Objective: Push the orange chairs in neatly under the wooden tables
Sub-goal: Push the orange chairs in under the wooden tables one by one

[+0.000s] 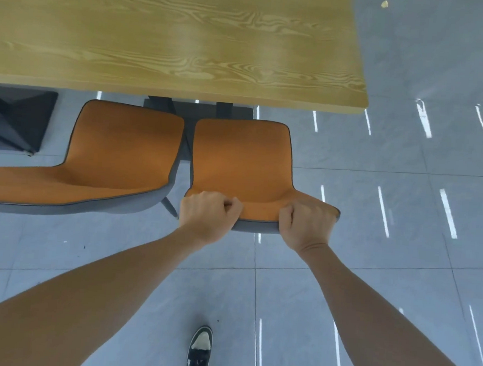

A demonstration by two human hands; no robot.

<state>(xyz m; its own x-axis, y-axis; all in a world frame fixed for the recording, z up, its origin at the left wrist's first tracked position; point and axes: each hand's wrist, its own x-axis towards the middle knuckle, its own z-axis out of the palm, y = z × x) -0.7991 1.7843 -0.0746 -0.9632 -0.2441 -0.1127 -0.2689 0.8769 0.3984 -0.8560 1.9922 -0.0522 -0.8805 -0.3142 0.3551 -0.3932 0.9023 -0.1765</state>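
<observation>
An orange chair (240,157) with a grey shell stands in front of me, its seat just short of the wooden table (170,35) edge. My left hand (208,216) and my right hand (307,226) both grip the top edge of its backrest, left and right. A second orange chair (122,154) stands beside it on the left, also outside the table edge, its backrest running out of view to the left.
Black table legs (194,106) show under the table edge, and a dark pedestal base (13,118) sits at the far left. Grey tiled floor (405,194) lies to the right and behind. My shoe (200,351) is on the floor below.
</observation>
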